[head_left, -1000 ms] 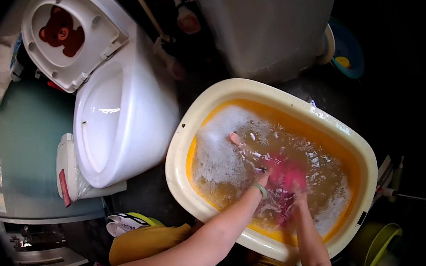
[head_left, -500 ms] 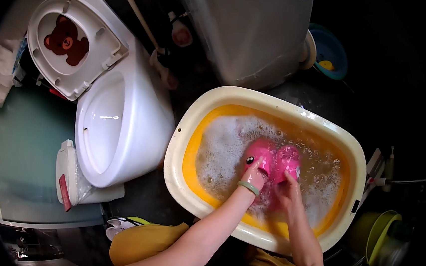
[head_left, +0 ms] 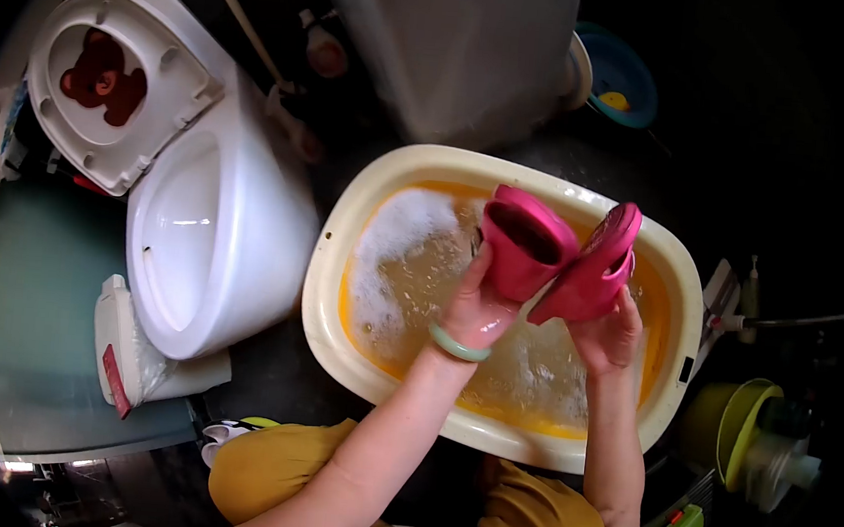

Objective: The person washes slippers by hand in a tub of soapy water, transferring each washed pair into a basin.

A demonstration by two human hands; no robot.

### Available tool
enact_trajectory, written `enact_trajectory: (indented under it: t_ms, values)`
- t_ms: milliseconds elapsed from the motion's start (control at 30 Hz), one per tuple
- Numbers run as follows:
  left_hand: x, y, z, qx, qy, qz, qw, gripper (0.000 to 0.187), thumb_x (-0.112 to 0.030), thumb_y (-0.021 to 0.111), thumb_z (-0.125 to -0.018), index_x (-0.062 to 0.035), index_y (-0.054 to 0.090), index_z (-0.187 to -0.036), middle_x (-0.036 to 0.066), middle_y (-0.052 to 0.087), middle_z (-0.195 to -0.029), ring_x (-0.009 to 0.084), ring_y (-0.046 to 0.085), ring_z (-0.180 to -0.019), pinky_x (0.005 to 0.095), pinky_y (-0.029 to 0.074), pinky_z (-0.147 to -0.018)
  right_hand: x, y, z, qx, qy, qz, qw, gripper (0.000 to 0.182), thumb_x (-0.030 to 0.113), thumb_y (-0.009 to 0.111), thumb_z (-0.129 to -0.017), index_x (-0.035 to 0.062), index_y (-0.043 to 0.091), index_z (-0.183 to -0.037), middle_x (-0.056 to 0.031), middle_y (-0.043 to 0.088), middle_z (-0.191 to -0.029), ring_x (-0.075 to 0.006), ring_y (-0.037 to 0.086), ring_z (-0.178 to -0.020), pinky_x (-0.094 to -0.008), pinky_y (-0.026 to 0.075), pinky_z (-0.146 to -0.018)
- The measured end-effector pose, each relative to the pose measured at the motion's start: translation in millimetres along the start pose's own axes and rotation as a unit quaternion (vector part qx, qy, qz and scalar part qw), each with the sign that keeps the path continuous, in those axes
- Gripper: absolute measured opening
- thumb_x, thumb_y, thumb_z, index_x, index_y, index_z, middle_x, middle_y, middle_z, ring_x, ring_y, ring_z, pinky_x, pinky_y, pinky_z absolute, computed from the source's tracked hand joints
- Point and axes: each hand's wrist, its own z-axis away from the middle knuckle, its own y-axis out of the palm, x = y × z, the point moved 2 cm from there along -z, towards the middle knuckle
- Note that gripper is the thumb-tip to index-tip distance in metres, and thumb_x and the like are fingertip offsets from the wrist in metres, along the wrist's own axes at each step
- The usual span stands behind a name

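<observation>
Two pink slippers are raised above a cream and orange tub (head_left: 516, 449) of soapy water (head_left: 418, 288). My left hand (head_left: 483, 308), with a pale green bangle on its wrist, is closed around the left slipper (head_left: 549, 232), whose dark foot opening faces up. The right slipper (head_left: 595, 272) is gripped by my right hand (head_left: 609, 338) from below and is tilted on its side. The slippers touch or nearly touch between my hands. White foam gathers at the tub's left end.
A white toilet (head_left: 245, 240) with its lid up stands left of the tub, with a small bin (head_left: 121, 339) beside it. A grey appliance (head_left: 449, 48) stands behind. Blue (head_left: 621, 71) and green basins (head_left: 751, 428) are at the right.
Both slippers have come up out of the water in my hands and turned so their openings show. The view has shifted slightly, and the foam now lies mostly at the left.
</observation>
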Motion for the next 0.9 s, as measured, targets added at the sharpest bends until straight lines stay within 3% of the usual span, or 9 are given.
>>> enact_trajectory:
  t_ms: [33,133,267,400,467,633,767,833,900]
  values:
    - [1,-1,1,-0.006,-0.009,0.009,1.0,0.064,-0.036,0.062,-0.08,-0.0104,0.033,-0.132,0.01,0.04,-0.13,0.0273,0.039,-0.12,0.0431,0.03,-0.102,3,3,5,0.027,-0.005,0.013,1.0,0.061,0.026,0.061,-0.079,0.0091,0.034,-0.131,-0.0101,0.045,-0.127,-0.0254,0.042,-0.117,-0.0448,0.03,-0.1]
    - [-2,-13,8,-0.027,-0.023,0.008,0.999,0.063,-0.034,0.062,-0.081,-0.0093,0.033,-0.131,0.011,0.041,-0.13,0.0302,0.039,-0.119,0.0476,0.031,-0.101,9,-14,12,-0.048,0.01,0.063,0.997,0.06,0.029,0.06,-0.081,0.0083,0.033,-0.131,-0.0099,0.046,-0.125,-0.0246,0.044,-0.115,-0.0429,0.032,-0.099]
    - [7,-56,14,-0.084,-0.06,-0.024,0.994,0.058,-0.029,0.062,-0.082,-0.0072,0.036,-0.129,0.011,0.044,-0.128,0.0277,0.042,-0.117,0.0431,0.033,-0.101,-12,-60,16,-0.186,0.046,0.11,0.975,0.051,0.025,0.062,-0.081,0.0082,0.041,-0.124,-0.0067,0.053,-0.117,-0.0204,0.048,-0.111,-0.0394,0.038,-0.094]
    - [27,-114,23,-0.223,-0.059,-0.047,0.972,0.049,-0.018,0.06,-0.083,-0.0063,0.039,-0.126,0.011,0.047,-0.124,0.0242,0.044,-0.115,0.0376,0.035,-0.1,-43,-132,15,-0.252,0.067,0.112,0.959,0.046,0.028,0.065,-0.079,0.0097,0.047,-0.118,-0.0037,0.056,-0.111,-0.0182,0.052,-0.103,-0.0368,0.041,-0.088]
    - [42,-150,28,-0.314,-0.081,-0.052,0.945,0.044,-0.013,0.059,-0.083,-0.0068,0.042,-0.123,0.01,0.051,-0.119,0.0233,0.048,-0.11,0.0371,0.038,-0.097,-56,-151,19,-0.351,0.084,0.199,0.911,0.04,0.03,0.066,-0.078,0.0116,0.052,-0.11,-0.0009,0.059,-0.104,-0.0152,0.055,-0.094,-0.0334,0.045,-0.079]
    - [61,-168,32,-0.349,-0.136,-0.072,0.924,0.035,-0.015,0.06,-0.084,-0.0084,0.047,-0.116,0.006,0.056,-0.106,0.0204,0.053,-0.098,0.0367,0.044,-0.086,-73,-163,25,-0.381,0.132,0.258,0.878,0.035,0.031,0.068,-0.077,0.0121,0.056,-0.104,-0.0008,0.061,-0.095,-0.0138,0.056,-0.084,-0.0303,0.047,-0.068]
    - [75,-191,28,-0.389,-0.131,-0.109,0.906,0.031,-0.017,0.061,-0.084,-0.0076,0.051,-0.112,0.006,0.059,-0.1,0.0193,0.056,-0.093,0.0354,0.045,-0.083,-80,-173,11,-0.361,0.074,0.257,0.893,0.032,0.026,0.064,-0.081,0.0053,0.056,-0.103,-0.0034,0.061,-0.091,-0.0169,0.057,-0.079,-0.0307,0.048,-0.065]
    - [79,-200,31,-0.411,-0.126,-0.135,0.893,0.031,-0.019,0.062,-0.083,-0.0074,0.052,-0.11,0.006,0.059,-0.098,0.019,0.056,-0.091,0.0354,0.046,-0.082,-85,-201,10,-0.388,0.154,0.25,0.873,0.029,0.024,0.063,-0.081,0.0039,0.056,-0.101,-0.004,0.061,-0.091,-0.0162,0.057,-0.079,-0.03,0.048,-0.063]
    - [80,-210,33,-0.47,-0.138,-0.209,0.846,0.031,-0.024,0.061,-0.084,-0.0083,0.054,-0.109,0.006,0.06,-0.093,0.0186,0.057,-0.087,0.036,0.048,-0.078,-88,-215,15,-0.366,0.175,0.286,0.868,0.027,0.024,0.061,-0.08,0.0045,0.057,-0.1,-0.0046,0.06,-0.091,-0.0159,0.057,-0.081,-0.0292,0.048,-0.061]
